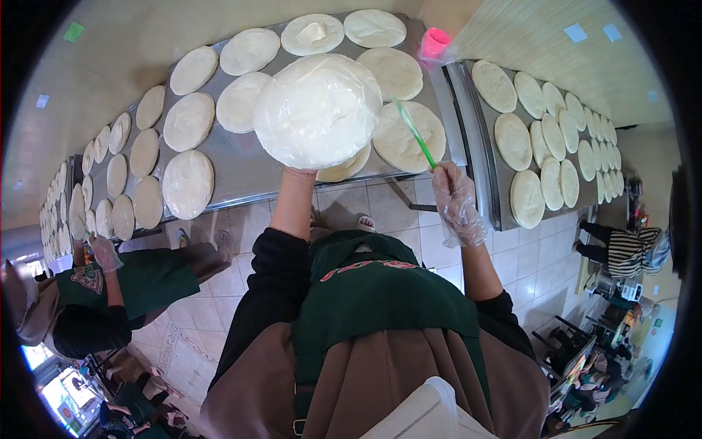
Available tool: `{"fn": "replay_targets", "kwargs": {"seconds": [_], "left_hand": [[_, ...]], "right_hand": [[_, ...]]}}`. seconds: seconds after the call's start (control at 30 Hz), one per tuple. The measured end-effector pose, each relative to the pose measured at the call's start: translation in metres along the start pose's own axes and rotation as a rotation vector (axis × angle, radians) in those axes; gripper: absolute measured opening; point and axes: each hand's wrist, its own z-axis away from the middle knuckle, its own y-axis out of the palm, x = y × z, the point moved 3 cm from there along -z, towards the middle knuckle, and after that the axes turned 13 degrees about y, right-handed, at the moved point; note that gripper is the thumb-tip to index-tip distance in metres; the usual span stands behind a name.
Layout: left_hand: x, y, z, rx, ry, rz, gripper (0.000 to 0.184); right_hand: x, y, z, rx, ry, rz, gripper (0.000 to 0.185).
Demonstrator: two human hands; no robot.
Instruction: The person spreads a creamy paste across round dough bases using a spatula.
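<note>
My left hand (300, 175) is mostly hidden beneath a wide round bowl of glossy white spread (318, 111), which it holds up over the table's front edge. In a clear plastic glove, my right hand (455, 199) is closed around a slim green spreader (416, 134) with a paler tip. That tip points up and left, over or beside a flat dough round (409, 137); whether it touches cannot be made out. At the back, one dough round (312, 34) carries a pale lump on top.
More dough rounds cover the metal table (241, 162) and a second table (504, 214) to the right. A pink cup (436, 42) stands at the back corner. At left, a gloved co-worker (124, 282) leans over the dough; another person (632, 249) is far right.
</note>
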Motion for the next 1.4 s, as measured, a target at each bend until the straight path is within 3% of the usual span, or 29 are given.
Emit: {"fn": "replay_targets", "kwargs": {"seconds": [0.17,0.3,0.4,0.53,0.63,0.67,0.77,0.9,1.1,1.2,1.27,1.4], "left_hand": [[0.008,-0.002,0.003,-0.044,-0.017,-0.073,0.061],[0.01,-0.002,0.002,-0.075,-0.006,-0.138,0.06],[-0.001,-0.006,0.0,-0.105,0.013,-0.19,0.059],[-0.011,-0.014,0.009,-0.166,0.036,-0.255,0.059],[-0.009,-0.018,0.036,-0.22,0.044,-0.294,0.058],[-0.012,-0.02,0.043,-0.237,0.045,-0.305,0.058],[-0.013,-0.025,0.06,-0.285,0.054,-0.335,0.057],[-0.018,-0.014,0.071,-0.262,0.013,-0.292,0.06],[-0.029,-0.009,0.08,-0.282,-0.071,-0.166,0.06],[-0.037,-0.016,0.086,-0.297,-0.096,-0.065,0.06],[-0.047,-0.021,0.092,-0.325,-0.006,-0.166,0.06],[-0.078,-0.047,0.105,-0.373,0.085,-0.158,0.057]], "right_hand": [[0.002,0.002,0.0,-0.003,-0.066,0.142,0.007],[-0.016,0.014,0.013,0.138,-0.135,0.148,0.007],[-0.027,0.02,0.026,0.405,-0.004,0.017,0.008],[-0.035,0.023,0.026,0.439,0.147,-0.273,0.013],[-0.018,0.025,0.004,0.329,0.24,-0.194,0.017],[-0.011,0.029,-0.006,0.244,0.015,-0.123,0.018],[-0.02,0.052,-0.037,0.304,0.12,-0.002,0.017],[-0.009,0.068,-0.043,0.338,0.101,0.016,0.017],[0.04,0.083,-0.05,0.455,-0.078,0.081,0.016],[0.062,0.096,-0.053,0.607,0.002,0.031,0.016],[0.075,0.102,-0.051,0.711,0.194,-0.227,0.018],[0.096,0.098,-0.054,0.652,0.334,-0.317,0.023]]}}
